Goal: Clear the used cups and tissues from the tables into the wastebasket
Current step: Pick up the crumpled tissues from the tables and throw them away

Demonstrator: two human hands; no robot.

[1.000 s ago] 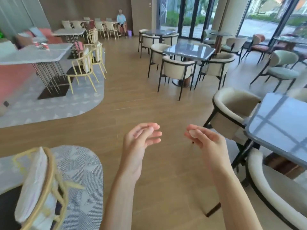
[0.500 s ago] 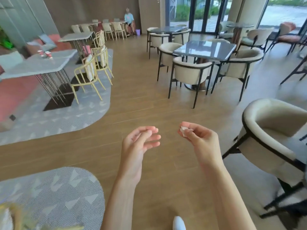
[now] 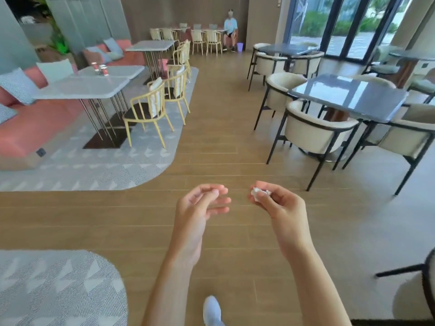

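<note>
A person's two bare forearms reach out over the wood-plank floor (image 3: 219, 142) of a café. The right hand (image 3: 280, 205) pinches a small crumpled white tissue (image 3: 257, 192) between thumb and curled fingers; the wad sits at the fingertips, partly hidden by them. The left hand (image 3: 200, 205) holds nothing, its fingers (image 3: 217, 201) loosely bent and pointing toward the right hand, with a clear gap of floor between the two.

Well beyond the left hand's fingertips, up and to the left, a pale marble-topped table (image 3: 82, 89) stands on a grey patterned rug (image 3: 106, 170); behind it, on a second pale table, stand two red-and-white cups (image 3: 100, 68), with something small and dark between them that is too small to make out. Yellow wire-frame chairs (image 3: 150, 109) flank these tables, and a coral bench with cushions (image 3: 35, 123) runs behind them.

Beyond the right hand's fingers, up and to the right, cream armchairs with black frames (image 3: 313, 132) ring a dark glossy table (image 3: 348, 96).

Far ahead of both hands, by the back wall, a seated person in a light blue shirt (image 3: 230, 31) has a small lilac wastebasket (image 3: 239, 47) just beside the feet. A white shoe (image 3: 211, 310) shows at the bottom edge, below and between the forearms.
</note>
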